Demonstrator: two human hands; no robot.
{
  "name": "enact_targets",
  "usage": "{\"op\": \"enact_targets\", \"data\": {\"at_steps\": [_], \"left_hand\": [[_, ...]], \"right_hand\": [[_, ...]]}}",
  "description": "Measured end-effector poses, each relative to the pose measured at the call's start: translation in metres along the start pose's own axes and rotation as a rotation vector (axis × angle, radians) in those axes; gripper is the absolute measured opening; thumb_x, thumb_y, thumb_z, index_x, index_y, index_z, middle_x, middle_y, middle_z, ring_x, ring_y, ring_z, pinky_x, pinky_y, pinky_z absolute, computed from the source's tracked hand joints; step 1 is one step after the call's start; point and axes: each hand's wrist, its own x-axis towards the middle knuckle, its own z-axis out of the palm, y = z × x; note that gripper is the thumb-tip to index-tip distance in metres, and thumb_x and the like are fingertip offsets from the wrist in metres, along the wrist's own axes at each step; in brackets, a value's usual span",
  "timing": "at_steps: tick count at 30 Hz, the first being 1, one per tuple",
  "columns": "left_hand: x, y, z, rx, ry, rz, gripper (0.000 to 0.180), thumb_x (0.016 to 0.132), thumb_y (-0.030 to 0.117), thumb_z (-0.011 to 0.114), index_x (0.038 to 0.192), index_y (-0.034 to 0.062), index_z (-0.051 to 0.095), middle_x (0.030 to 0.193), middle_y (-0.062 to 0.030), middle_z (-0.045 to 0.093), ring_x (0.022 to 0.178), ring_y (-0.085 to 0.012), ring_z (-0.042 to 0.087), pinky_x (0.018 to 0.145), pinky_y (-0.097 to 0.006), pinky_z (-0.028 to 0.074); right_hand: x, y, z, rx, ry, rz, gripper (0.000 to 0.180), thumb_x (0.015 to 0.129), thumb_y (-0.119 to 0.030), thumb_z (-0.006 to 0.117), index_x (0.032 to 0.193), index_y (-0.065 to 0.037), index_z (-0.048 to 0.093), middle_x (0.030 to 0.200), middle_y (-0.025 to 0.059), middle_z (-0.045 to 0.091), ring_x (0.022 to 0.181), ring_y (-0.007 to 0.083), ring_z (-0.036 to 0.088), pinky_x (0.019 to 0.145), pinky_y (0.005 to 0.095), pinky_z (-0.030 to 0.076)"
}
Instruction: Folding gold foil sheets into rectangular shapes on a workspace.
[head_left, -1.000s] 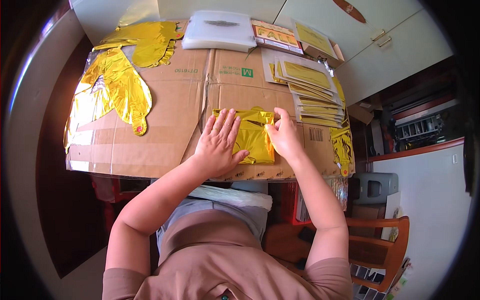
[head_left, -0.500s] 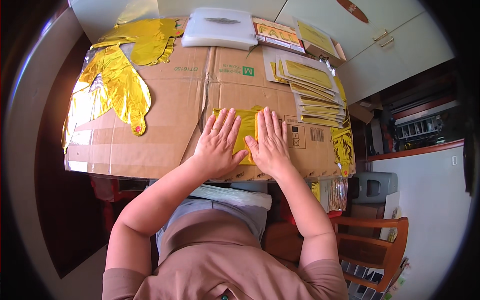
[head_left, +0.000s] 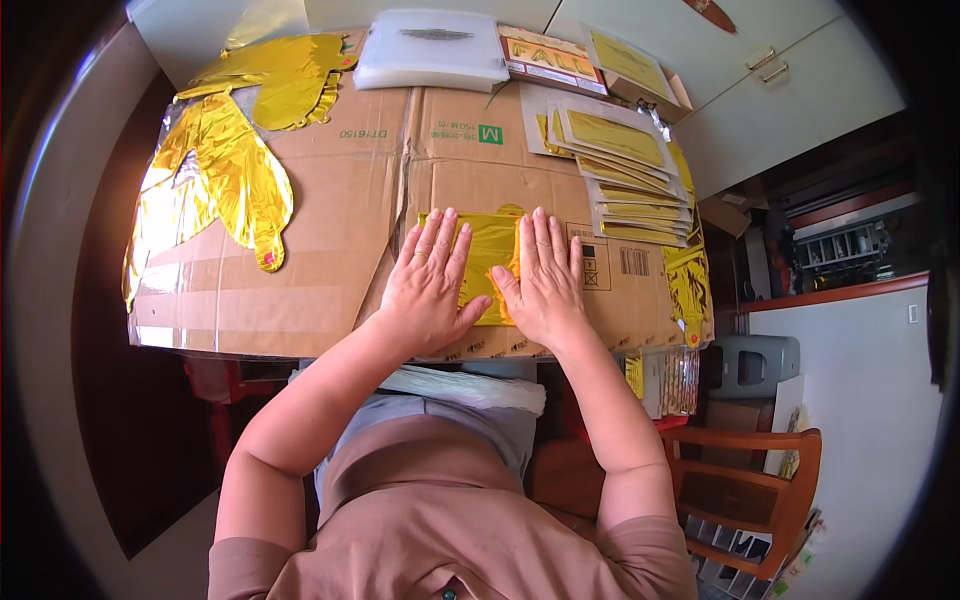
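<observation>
both hands, left and right, lie flat and open, side by side, pressing a folded gold foil onto the cardboard covering the worktop. clear packets holding gold foil are stacked just right of it.

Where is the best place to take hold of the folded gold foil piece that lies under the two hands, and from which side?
Probably the far edge of the folded gold foil piece. It lies flat on the cardboard, and the left hand and right hand press flat on its sides and near part. Only the middle strip and far edge show free, so pinch that thin edge from the side away from the person.
</observation>
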Motion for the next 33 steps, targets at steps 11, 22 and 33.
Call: {"op": "enact_targets", "data": {"at_steps": [11,22,33], "left_hand": [[0.012,0.055,-0.029,-0.232,0.155,-0.071,0.084,0.090,0.043,0.061,0.152,-0.0054,0.034,0.158,-0.0308,0.031,0.149,-0.0458,0.025,0.123,-0.057,0.015],[0.016,0.034,0.011,-0.065,0.099,-0.126,0.088,0.100,0.063,0.035,0.154,-0.0075,0.031,0.162,-0.0251,0.029,0.154,-0.0369,0.021,0.125,-0.051,0.010],[-0.022,-0.002,-0.022,-0.584,0.416,-0.235,0.085,0.085,0.015,0.076,0.155,-0.0001,0.031,0.157,-0.0240,0.034,0.144,-0.0367,0.037,0.116,-0.044,0.035]], "right_hand": [[-0.002,0.006,0.008,-0.092,0.026,-0.005,0.078,0.102,-0.050,0.044,0.159,-0.002,0.024,0.167,0.0216,0.017,0.156,0.0375,0.013,0.123,0.0604,0.007],[-0.002,-0.002,0.003,-0.070,0.023,0.019,0.081,0.100,-0.048,0.048,0.159,0.001,0.023,0.167,0.0228,0.018,0.155,0.0382,0.014,0.124,0.0586,0.005],[-0.004,0.001,0.000,-0.047,0.051,-0.011,0.078,0.103,-0.050,0.045,0.158,0.001,0.024,0.166,0.0233,0.019,0.155,0.0390,0.016,0.124,0.0587,0.006]]}}
